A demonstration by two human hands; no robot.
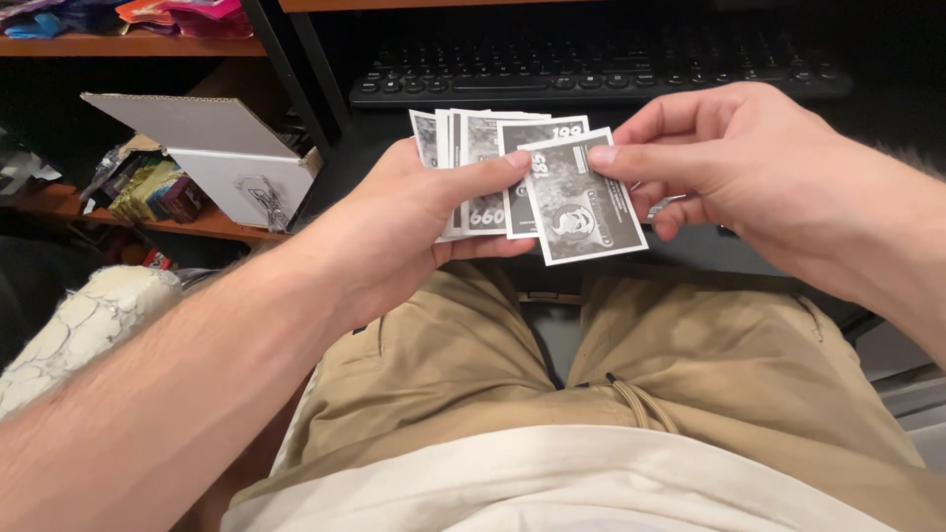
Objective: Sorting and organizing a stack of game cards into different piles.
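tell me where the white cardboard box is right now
In the head view, the open white cardboard box sits upper left on a wooden shelf, left of the fanned cards and the black keyboard.

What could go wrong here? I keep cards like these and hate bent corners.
The left hand holds the fanned cards by one edge only, over the lap, so some might slide out and fall. The right hand pinches the front card at its top corner; pulling there could crease it. Bare fingertips may also leave marks.
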